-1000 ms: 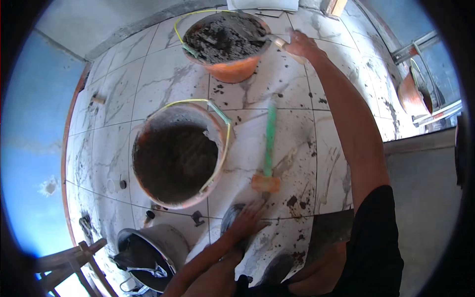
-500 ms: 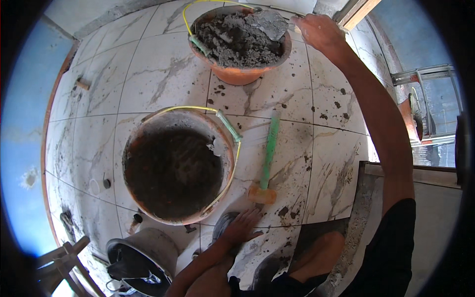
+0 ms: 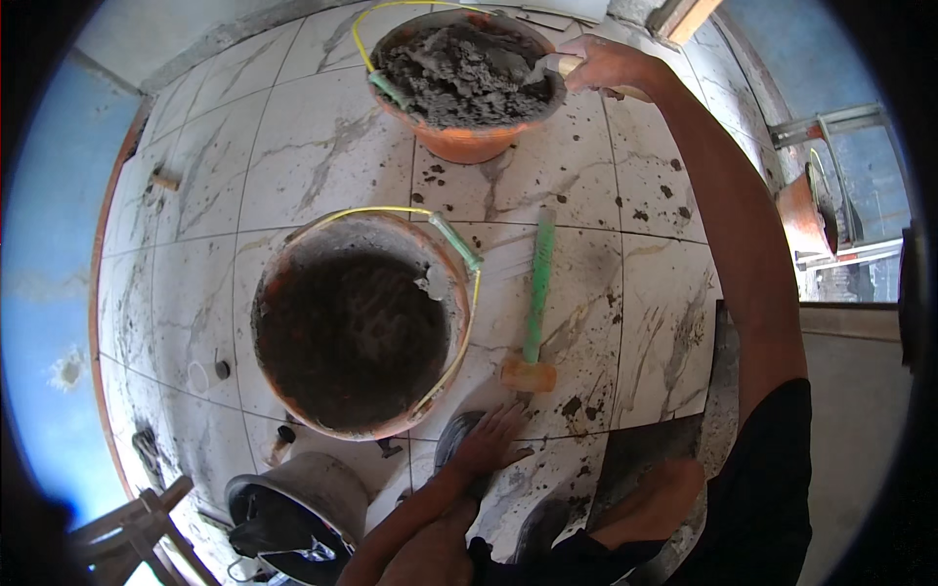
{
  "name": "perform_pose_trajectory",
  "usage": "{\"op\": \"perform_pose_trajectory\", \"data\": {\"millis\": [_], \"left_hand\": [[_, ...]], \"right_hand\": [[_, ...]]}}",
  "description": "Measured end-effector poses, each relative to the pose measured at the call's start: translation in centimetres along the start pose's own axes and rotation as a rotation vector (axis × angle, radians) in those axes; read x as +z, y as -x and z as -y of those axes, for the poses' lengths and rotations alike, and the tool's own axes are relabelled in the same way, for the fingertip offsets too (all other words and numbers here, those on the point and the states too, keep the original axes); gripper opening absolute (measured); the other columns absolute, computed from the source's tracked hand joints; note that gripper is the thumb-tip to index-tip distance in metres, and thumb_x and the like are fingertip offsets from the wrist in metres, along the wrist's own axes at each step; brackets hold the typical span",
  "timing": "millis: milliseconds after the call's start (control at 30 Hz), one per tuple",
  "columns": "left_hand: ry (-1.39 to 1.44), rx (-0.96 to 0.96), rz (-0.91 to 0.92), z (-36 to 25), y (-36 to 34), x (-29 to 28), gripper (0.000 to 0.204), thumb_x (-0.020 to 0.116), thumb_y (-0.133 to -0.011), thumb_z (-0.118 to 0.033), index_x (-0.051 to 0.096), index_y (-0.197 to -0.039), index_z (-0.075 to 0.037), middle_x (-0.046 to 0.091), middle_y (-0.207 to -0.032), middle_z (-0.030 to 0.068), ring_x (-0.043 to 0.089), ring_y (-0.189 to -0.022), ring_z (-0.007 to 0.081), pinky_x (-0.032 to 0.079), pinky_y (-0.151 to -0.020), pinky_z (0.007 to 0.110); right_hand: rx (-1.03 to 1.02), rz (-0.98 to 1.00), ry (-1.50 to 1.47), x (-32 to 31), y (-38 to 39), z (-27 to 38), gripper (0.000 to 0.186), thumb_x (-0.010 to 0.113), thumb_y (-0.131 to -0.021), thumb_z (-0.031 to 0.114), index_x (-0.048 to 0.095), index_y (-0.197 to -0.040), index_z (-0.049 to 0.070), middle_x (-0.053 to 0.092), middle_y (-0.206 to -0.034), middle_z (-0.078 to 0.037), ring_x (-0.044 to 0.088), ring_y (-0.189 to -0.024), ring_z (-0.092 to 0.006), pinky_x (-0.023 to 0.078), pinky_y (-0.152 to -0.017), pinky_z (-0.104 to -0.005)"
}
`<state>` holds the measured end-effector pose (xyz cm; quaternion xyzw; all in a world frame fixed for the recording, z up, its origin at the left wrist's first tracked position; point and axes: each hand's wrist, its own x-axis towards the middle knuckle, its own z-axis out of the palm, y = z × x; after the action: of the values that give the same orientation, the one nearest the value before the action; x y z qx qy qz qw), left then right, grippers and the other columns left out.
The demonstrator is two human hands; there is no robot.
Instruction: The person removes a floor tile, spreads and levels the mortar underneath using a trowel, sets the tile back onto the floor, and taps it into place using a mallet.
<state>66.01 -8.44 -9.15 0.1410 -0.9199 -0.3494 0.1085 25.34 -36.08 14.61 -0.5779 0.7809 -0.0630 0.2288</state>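
Right arm's stretched way out here, and the right hand [image 3: 611, 66] has its fingers clamped around the pale handle of a trowel [image 3: 561, 64]. The trowel sits at the right side of the far orange bucket [image 3: 467, 145], its blade mostly hidden in the lumpy grey mortar [image 3: 464, 68] inside. That bucket's yellow wire bail leans off to the left.

Left hand [image 3: 487, 441] isn't gripping anything I can see — fingers a bit apart, thumb stuck out to the side, down over a dark shoe [image 3: 459, 436]. Can't tell whether it's actually touching the shoe.

Just ahead of that hand there's a mallet [image 3: 537, 293] lying on the marbled tile floor [image 3: 313, 156], green handle pointing away, orange-brown head nearest the fingers. Left of the mallet stands a second orange bucket [image 3: 337, 234] with dark stuff in the bottom, and a grey bucket [image 3: 327, 476] is tilted at lower left.
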Motion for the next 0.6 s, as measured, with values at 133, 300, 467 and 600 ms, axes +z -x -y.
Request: {"op": "perform_pose_trajectory", "data": {"millis": [133, 300, 467, 600], "left_hand": [[0.053, -0.032, 0.047, 0.1, -0.1, 1.1, 0.067, 0.063, -0.076, -0.046, 0.043, -0.124, -0.003, 0.038, -0.131, 0.0195, 0.036, -0.123, 0.0314, 0.028, -0.103, 0.043], [-0.306, -0.045, 0.233, 2.5, 2.8, 3.1, 0.074, 0.063, -0.077, -0.044, 0.036, -0.129, 0.001, 0.034, -0.133, 0.0237, 0.03, -0.125, 0.0396, 0.025, -0.102, 0.049], [-0.157, -0.039, 0.115, -0.9, -0.9, -1.3, 0.078, 0.07, -0.071, -0.037, 0.033, -0.13, -0.001, 0.033, -0.134, 0.0229, 0.03, -0.124, 0.0395, 0.025, -0.102, 0.049], [-0.139, -0.099, 0.057, -0.6, 0.1, 1.2, 0.08, 0.072, -0.07, -0.03, 0.031, -0.131, 0.0, 0.03, -0.137, 0.0217, 0.03, -0.125, 0.0378, 0.025, -0.103, 0.046]], "right_hand": [[0.009, -0.12, -0.303, 0.1, 5.3, -4.6, 0.049, 0.066, -0.073, 0.021, 0.051, -0.116, 0.003, 0.051, -0.064, -0.002, 0.04, -0.045, -0.0078, 0.034, -0.04, -0.0237], [-0.019, -0.228, -0.255, 0.6, 21.7, -6.3, 0.056, 0.061, -0.079, 0.052, 0.058, -0.097, -0.002, 0.055, -0.068, -0.006, 0.05, -0.058, -0.0138, 0.042, -0.052, -0.0279], [0.377, -0.254, -0.227, 9.8, 45.6, -11.8, 0.047, 0.071, -0.074, 0.036, 0.06, -0.102, 0.001, 0.055, -0.068, -0.002, 0.052, -0.055, -0.0077, 0.042, -0.047, -0.0229], [0.904, -0.233, -0.333, 18.9, 63.5, -6.2, 0.053, 0.071, -0.071, 0.043, 0.062, -0.101, 0.0, 0.063, -0.085, -0.011, 0.059, -0.074, -0.0163, 0.047, -0.068, -0.0309]]}}
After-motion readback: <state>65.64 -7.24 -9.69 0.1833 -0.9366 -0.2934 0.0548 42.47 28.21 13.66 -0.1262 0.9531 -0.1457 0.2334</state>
